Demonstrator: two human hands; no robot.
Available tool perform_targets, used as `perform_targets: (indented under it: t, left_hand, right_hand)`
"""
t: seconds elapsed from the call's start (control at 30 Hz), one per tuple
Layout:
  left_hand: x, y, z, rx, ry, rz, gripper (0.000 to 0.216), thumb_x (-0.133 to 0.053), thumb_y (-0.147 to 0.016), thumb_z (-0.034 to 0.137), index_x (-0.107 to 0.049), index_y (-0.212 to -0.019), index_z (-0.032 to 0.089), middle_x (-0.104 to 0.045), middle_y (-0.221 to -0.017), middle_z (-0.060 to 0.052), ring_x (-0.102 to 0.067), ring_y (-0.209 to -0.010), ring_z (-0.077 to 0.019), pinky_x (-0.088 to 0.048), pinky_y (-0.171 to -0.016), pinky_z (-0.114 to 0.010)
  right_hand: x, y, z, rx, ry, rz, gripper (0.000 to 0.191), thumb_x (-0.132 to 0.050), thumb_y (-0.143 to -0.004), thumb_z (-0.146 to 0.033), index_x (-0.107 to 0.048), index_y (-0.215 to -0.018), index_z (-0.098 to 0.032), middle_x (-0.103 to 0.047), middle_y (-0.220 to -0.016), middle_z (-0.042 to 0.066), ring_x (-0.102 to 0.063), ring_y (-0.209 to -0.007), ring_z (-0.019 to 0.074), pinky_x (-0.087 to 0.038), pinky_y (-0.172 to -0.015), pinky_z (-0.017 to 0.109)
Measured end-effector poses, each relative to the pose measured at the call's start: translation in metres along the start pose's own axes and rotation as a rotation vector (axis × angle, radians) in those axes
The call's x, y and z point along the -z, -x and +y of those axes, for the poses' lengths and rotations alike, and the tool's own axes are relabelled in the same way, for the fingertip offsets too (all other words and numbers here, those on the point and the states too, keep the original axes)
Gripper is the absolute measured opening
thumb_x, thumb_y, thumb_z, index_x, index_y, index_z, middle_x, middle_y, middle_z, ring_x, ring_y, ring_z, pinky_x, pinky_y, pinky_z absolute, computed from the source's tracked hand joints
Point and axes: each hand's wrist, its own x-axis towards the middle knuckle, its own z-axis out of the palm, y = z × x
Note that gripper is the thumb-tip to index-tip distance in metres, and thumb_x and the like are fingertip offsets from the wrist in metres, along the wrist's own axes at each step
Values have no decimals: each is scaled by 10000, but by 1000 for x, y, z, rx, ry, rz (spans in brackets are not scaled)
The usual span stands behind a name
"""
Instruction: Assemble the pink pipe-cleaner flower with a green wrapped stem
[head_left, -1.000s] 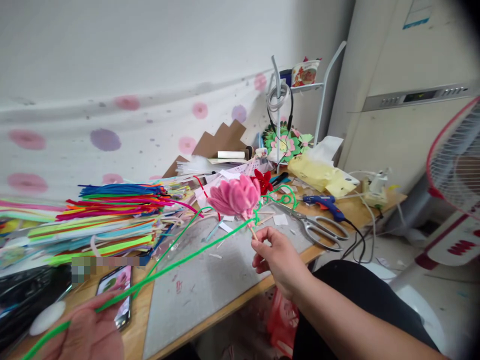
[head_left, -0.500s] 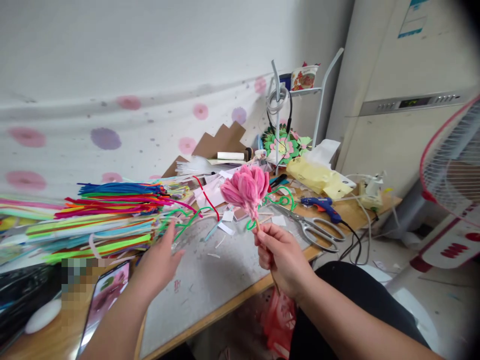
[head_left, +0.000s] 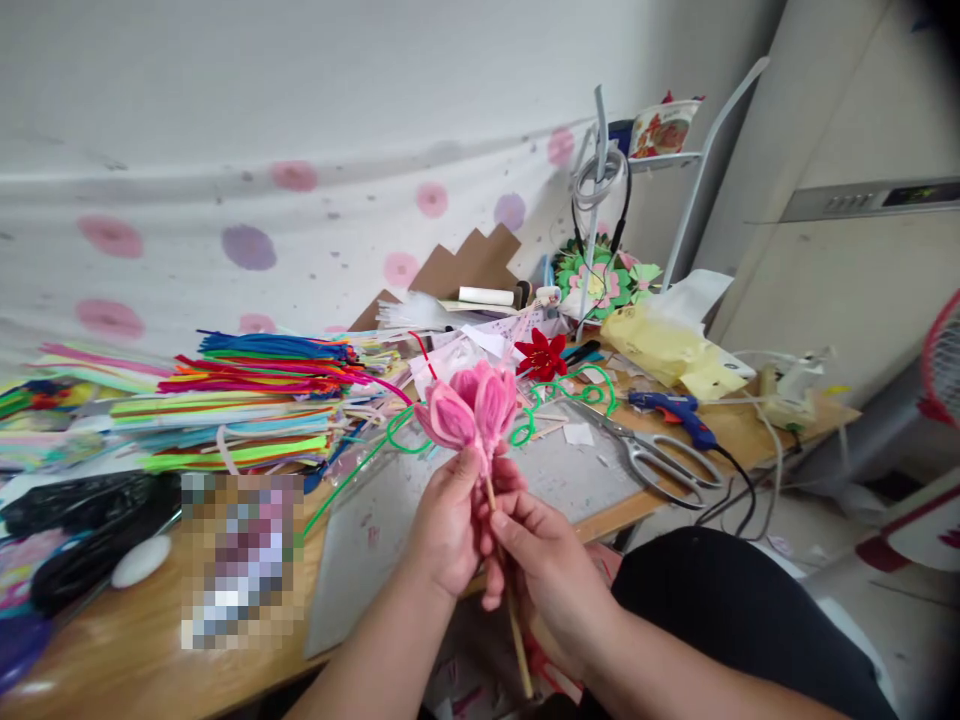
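A pink pipe-cleaner flower (head_left: 472,405) sits on a thin wooden stick (head_left: 517,640) above the table's front edge. My left hand (head_left: 448,520) is closed round the base of the bloom, thumb up against a petal. My right hand (head_left: 544,565) pinches the stick just below it. A green pipe cleaner (head_left: 360,465) curls from the flower's base and trails left over the grey cutting mat (head_left: 390,540).
A stack of coloured pipe cleaners (head_left: 240,400) fills the left of the wooden table (head_left: 112,650). Scissors (head_left: 652,455), a blue glue gun (head_left: 675,410), a red flower (head_left: 541,355) and yellow paper (head_left: 660,345) lie right. A phone (head_left: 240,560) lies near left. A fan (head_left: 941,360) stands far right.
My left hand came in from the left and closed on the flower's base. The flower and my right hand moved slightly down and left. The view shifted left.
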Motion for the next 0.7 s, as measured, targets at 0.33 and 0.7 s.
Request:
perform_targets:
  t: [0.33, 0.7]
  left_hand:
    - [25, 16, 10, 131, 169, -83, 287, -661, -787, 368, -607, -808, 87, -316, -494, 91, -297, -409, -10, -286, -397, -131]
    - [21, 32, 8, 300, 326, -186, 323, -549, -847, 441, -563, -786, 124, -348, -563, 55, -344, -471, -44, -331, -448, -160]
  right_hand:
    - [49, -12, -66, 257, 810, 22, 169, -586, -791, -330, -661, -808, -179, -638, -707, 19, -574, -677, 142, -441, -656, 272]
    - [15, -17, -48, 257, 743, -10, 297, -591, -789, -442, -611, -707, -157, -544, -609, -11, -476, -564, 99, -386, -532, 228]
